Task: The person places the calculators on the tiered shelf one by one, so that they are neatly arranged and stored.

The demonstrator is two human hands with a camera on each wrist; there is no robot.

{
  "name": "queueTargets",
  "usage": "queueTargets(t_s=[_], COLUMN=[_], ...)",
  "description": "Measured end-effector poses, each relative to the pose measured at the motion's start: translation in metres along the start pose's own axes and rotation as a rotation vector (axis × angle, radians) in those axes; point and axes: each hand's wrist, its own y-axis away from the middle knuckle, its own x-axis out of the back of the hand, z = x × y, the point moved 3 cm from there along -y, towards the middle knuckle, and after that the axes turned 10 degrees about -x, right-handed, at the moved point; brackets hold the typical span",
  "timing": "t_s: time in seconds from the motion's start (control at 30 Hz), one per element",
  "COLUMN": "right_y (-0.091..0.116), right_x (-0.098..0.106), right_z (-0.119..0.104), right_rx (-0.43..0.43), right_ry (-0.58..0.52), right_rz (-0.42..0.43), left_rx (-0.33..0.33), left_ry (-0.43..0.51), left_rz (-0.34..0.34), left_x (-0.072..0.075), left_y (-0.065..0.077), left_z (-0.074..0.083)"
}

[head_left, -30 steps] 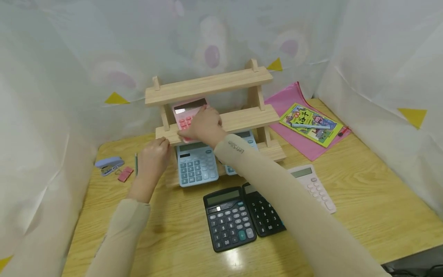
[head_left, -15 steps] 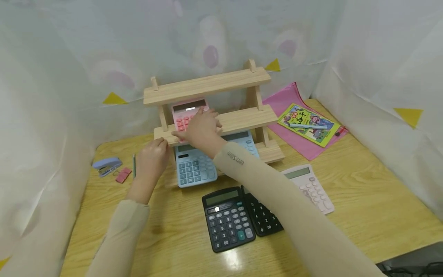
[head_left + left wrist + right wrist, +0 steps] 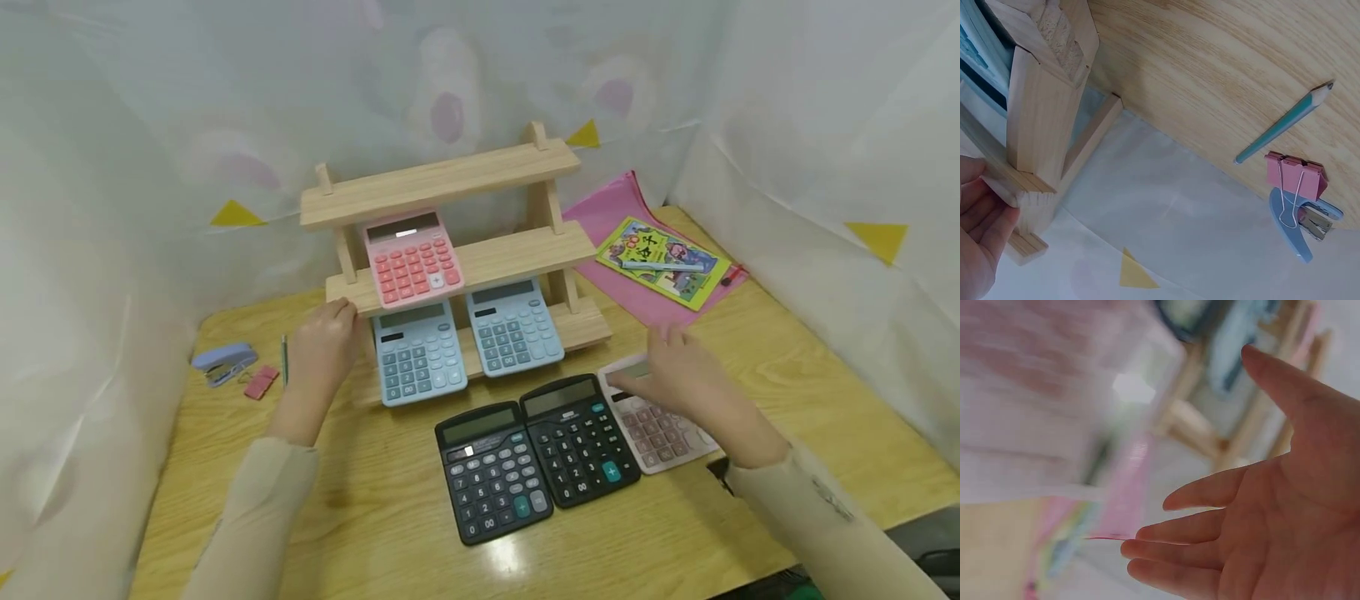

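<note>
My left hand holds the left end of the middle board of a three-tier wooden shelf; in the left wrist view its thumb and fingers pinch the wood. A pink calculator leans on that middle tier. Two light blue calculators, one at left and one at right, lean on the bottom tier. Over a pale pink calculator on the table hovers my right hand, covering its upper right part. Its fingers are spread and hold nothing in the right wrist view.
Two black calculators, left and right, lie before the shelf. Left of it are a blue stapler, a pink binder clip and a green pencil. A pink pouch bears a yellow booklet and a pen.
My right hand has left the pink calculator, which stays on the middle tier, and moved right and nearer to above the pale pink one. The left hand keeps its hold on the shelf.
</note>
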Motion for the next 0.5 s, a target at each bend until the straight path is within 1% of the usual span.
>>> queueTargets(t_s=[0.03,0.1,0.2,0.33,0.5], right_y=[0.006,0.017,0.025,0.025,0.024], right_x=[-0.011,-0.032,-0.052,-0.059,-0.059], right_z=[0.011,0.026,0.034,0.037,0.043], right_rx=[-0.004,-0.002,0.002,-0.021,-0.059], right_ry=[0.036,0.032,-0.008,-0.044,-0.074], right_rz=[-0.001,-0.030,-0.049,-0.064,-0.162], left_rx=[0.001,-0.002,-0.008,-0.012,-0.003], left_ry=[-0.002,-0.005,-0.001,0.000,-0.003], left_rz=[0.000,0.003,0.013,0.015,-0.007], left_x=[0.000,0.002,0.003,0.002,0.001], left_y=[0.001,0.001,-0.001,-0.004,-0.002], left_z=[0.000,0.000,0.000,0.000,0.001])
